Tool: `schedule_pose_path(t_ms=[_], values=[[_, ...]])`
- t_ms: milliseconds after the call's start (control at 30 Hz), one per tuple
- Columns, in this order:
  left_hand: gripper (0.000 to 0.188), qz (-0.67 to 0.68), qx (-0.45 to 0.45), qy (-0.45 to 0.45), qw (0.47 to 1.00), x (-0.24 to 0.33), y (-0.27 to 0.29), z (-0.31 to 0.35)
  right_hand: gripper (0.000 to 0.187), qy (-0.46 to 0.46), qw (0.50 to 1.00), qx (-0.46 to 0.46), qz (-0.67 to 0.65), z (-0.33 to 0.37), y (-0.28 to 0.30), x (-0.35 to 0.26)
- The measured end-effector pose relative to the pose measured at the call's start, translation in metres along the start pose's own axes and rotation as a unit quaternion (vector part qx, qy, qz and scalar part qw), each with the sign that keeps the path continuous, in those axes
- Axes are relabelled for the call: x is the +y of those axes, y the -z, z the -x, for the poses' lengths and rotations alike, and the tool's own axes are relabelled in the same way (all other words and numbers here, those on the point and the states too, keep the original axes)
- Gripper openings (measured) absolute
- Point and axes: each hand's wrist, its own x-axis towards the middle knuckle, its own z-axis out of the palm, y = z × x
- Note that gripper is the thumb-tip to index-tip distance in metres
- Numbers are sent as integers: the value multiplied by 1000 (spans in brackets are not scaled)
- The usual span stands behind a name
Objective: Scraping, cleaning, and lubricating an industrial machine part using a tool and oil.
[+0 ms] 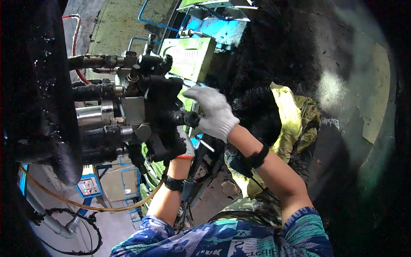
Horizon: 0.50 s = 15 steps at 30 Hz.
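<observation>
White knit gloves cover both hands at the greasy black valve block [160,115], which juts from the machine at centre left. The right hand [214,113] curls round a black fitting [186,118] on its side, probably for turning grip, forearm angled up. The left hand [187,145] presses under the block, seemingly bracing it; whether its fingers close I cannot tell.

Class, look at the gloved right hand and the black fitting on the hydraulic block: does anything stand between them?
Nothing visible does. The right hand already rests on the black fitting that juts from the black hydraulic block. The left hand sits just below, partly hidden behind the block.
</observation>
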Motion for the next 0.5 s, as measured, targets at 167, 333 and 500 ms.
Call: schedule_pose_path(t_ms=[167,333,500], values=[[36,-13,152,10,988,6,-20,12,46,-113,930,-265,-228,-18,-19,29],[36,-33,89,-28,995,8,-24,40,44,-228,849,-299,-371,-10,-33,43],[36,-135,47,43,989,2,7,43,42,-17,945,-310,-100,-4,-67,70]])
